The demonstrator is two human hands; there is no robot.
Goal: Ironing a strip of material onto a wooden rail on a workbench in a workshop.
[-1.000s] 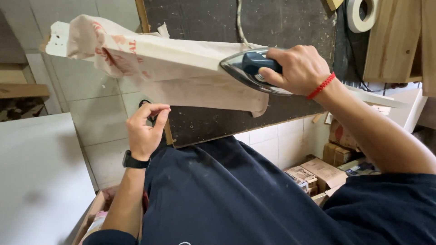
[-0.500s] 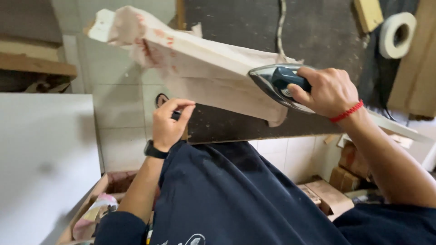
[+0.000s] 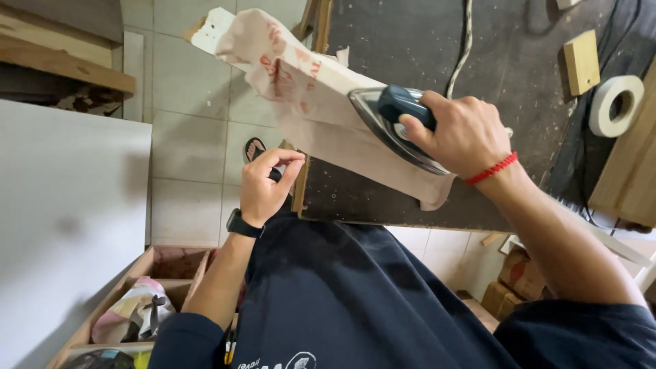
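At the left, a white panel (image 3: 68, 225) is leaning above a wooden drawer (image 3: 160, 273). The left hand (image 3: 263, 188) is pinching its fingertips near the dark workbench (image 3: 410, 137) edge; what it grasps cannot be told. The right hand (image 3: 465, 133) is clenching an iron (image 3: 393, 123) on a paper-covered board (image 3: 301, 89). A tape roll (image 3: 615, 106) is lying far right.
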